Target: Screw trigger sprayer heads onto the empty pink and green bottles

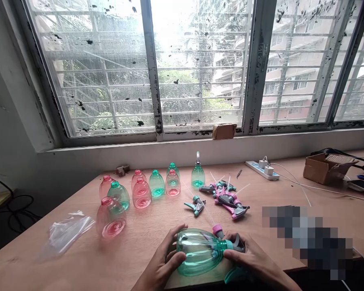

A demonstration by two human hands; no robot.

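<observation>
A clear green spray bottle [197, 252] lies on its side at the table's front edge, its base to the left. Around its base end curl the fingers and thumb of my left hand [166, 260]. My right hand [253, 254] grips the grey and green trigger sprayer [237, 244] at the bottle's neck; its thumb presses by the collar. Inside the bottle a thin tube shows faintly. Just behind my right hand is a pink-collared sprayer [217, 230], partly hidden. Farther back lie a green-collared sprayer [196, 206] and a heap of pink, grey and green sprayers [227, 198].
Several open pink bottles [142, 194] and green bottles [156, 184] stand at left and back. One green bottle [197, 176] has a sprayer fitted. A plastic bag [68, 230] lies left. Rightward are a power strip [262, 170], a cardboard box [327, 167] and a blurred patch.
</observation>
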